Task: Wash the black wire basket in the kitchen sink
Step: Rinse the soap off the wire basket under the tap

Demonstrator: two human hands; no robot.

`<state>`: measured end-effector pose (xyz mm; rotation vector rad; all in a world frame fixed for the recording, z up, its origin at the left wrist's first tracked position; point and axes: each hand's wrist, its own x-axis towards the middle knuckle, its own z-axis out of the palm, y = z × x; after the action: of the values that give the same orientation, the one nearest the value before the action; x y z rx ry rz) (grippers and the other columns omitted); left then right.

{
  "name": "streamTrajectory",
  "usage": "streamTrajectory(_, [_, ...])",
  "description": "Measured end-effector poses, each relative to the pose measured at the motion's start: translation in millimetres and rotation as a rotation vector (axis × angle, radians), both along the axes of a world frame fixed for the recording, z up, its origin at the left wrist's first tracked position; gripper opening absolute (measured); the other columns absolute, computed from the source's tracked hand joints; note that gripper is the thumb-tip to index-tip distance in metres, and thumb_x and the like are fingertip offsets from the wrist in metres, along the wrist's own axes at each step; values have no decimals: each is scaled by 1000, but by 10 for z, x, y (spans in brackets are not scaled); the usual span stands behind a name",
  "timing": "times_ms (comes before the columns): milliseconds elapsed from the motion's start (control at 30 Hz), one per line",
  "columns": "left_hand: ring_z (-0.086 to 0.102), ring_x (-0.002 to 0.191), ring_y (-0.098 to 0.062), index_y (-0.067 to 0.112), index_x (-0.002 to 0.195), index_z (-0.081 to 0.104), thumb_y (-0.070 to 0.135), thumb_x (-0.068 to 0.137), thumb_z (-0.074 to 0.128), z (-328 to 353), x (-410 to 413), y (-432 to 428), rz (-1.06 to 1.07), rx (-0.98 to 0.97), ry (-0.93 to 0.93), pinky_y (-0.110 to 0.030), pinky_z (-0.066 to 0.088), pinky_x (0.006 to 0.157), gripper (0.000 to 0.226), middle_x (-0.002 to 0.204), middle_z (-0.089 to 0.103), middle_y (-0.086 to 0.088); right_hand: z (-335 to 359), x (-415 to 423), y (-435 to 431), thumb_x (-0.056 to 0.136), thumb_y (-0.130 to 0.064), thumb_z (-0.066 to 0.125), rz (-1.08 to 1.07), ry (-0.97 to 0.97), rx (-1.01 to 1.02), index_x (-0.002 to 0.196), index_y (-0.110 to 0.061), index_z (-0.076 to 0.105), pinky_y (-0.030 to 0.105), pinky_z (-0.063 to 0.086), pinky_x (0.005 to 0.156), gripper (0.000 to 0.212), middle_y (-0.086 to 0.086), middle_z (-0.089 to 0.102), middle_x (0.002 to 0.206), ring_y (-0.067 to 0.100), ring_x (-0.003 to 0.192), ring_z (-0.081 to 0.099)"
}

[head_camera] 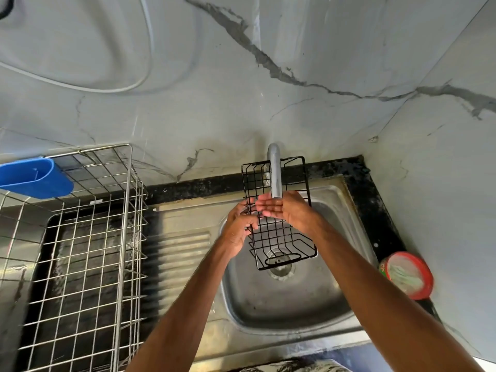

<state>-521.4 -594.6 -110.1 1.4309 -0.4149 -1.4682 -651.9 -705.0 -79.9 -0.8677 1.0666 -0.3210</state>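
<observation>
The black wire basket hangs tilted over the steel sink, its far end up behind the tap and its near end above the drain. My left hand grips the basket's left edge, fingers curled round the wires. Right under the tap's spout, my right hand lies inside the basket with its palm up and its fingers straight. Whether water is running I cannot tell.
A large steel wire dish rack stands left of the sink with a blue plastic holder hooked on its rim. A red-rimmed tub sits on the black counter at the right. Marble walls close in behind and to the right.
</observation>
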Motion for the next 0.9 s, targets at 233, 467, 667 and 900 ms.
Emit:
streamTrajectory(233, [72, 103, -22, 13, 127, 59, 5, 52, 66, 3, 3, 24, 86, 75, -9, -45, 44, 96, 76, 106, 78, -1, -484, -131, 539, 107, -39, 39, 376, 605, -875, 159, -6, 18, 45, 17, 124, 65, 17, 8, 166, 33, 154, 9])
streamTrajectory(467, [63, 112, -28, 23, 134, 52, 14, 46, 75, 1, -103, 187, 96, 74, -18, -41, 45, 89, 91, 117, 72, -12, -638, -81, 824, 110, -36, 23, 596, 427, -785, 150, -16, -34, 49, -6, 126, 73, 4, -47, 154, 23, 142, -41])
streamTrajectory(667, [67, 116, -34, 15, 137, 46, 4, 55, 69, 51, 61, 245, 77, 72, -13, -44, 45, 93, 85, 120, 74, -13, -520, -203, 558, 104, -59, 35, 345, 161, -628, 146, -37, 49, 38, 43, 112, 50, 9, 44, 155, 24, 143, 42])
streamTrajectory(900, [65, 127, -35, 17, 143, 40, 5, 56, 74, 36, 26, 234, 45, 109, -9, -47, 46, 98, 94, 142, 61, -22, -71, 73, 188, 106, -13, 44, -523, -207, 215, 118, 5, 58, 39, 60, 85, 26, 21, 71, 97, 29, 87, 72])
